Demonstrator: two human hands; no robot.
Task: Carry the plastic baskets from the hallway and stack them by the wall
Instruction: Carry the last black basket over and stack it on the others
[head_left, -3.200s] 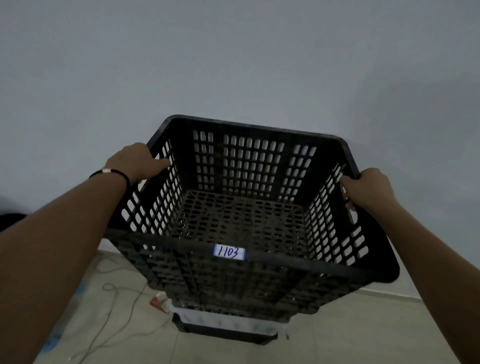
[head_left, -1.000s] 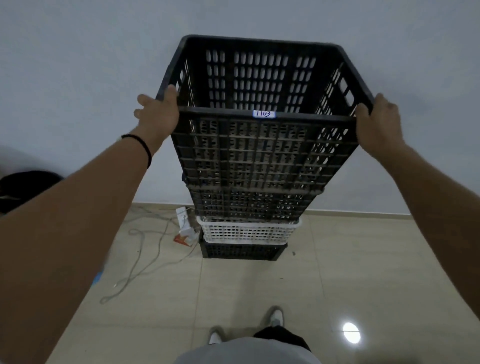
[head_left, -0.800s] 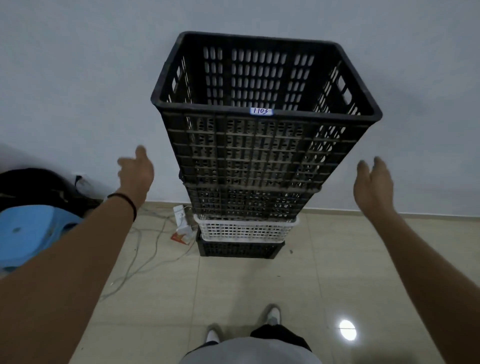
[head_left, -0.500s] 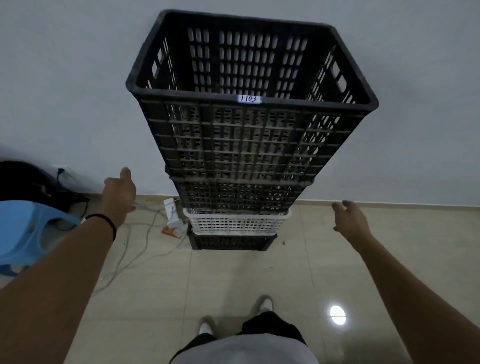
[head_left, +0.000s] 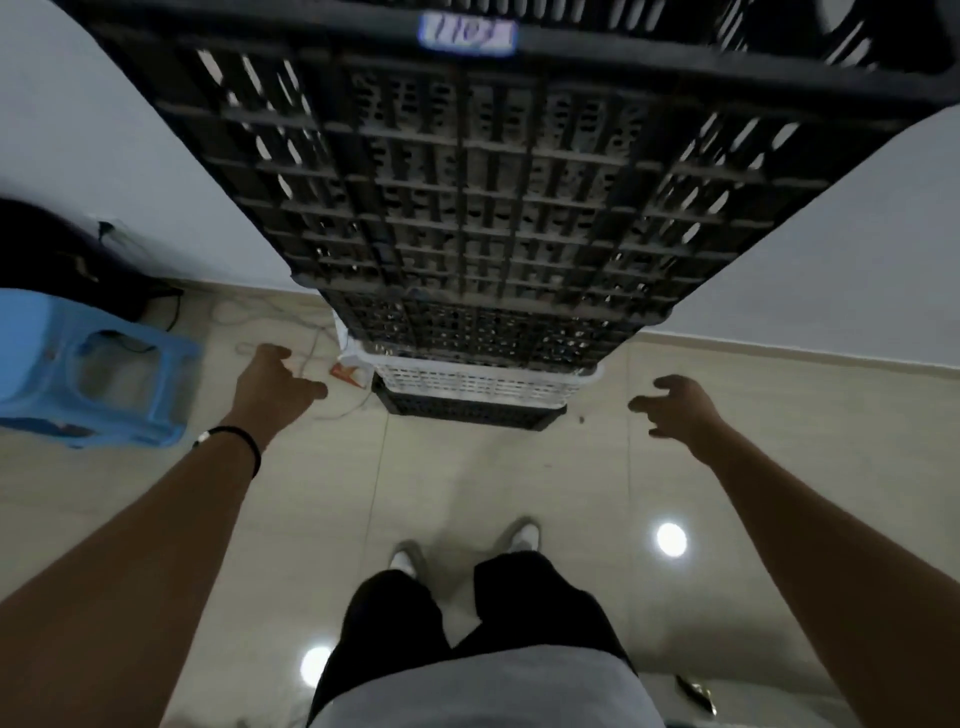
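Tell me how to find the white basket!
Look at the tall stack of black slatted plastic baskets against the pale wall. Near the floor, the white plastic basket sits second from bottom, the only white one.

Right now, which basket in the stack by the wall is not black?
The white basket, second from the floor: it sits on the bottom black basket and under the tall black baskets above.

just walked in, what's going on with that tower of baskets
A person is stacking plastic baskets against the wall. The stack stands on the floor: black baskets on top, a white basket near the bottom, another black one under it. Neither the left hand nor the right hand holds anything; both hang free, fingers loose.
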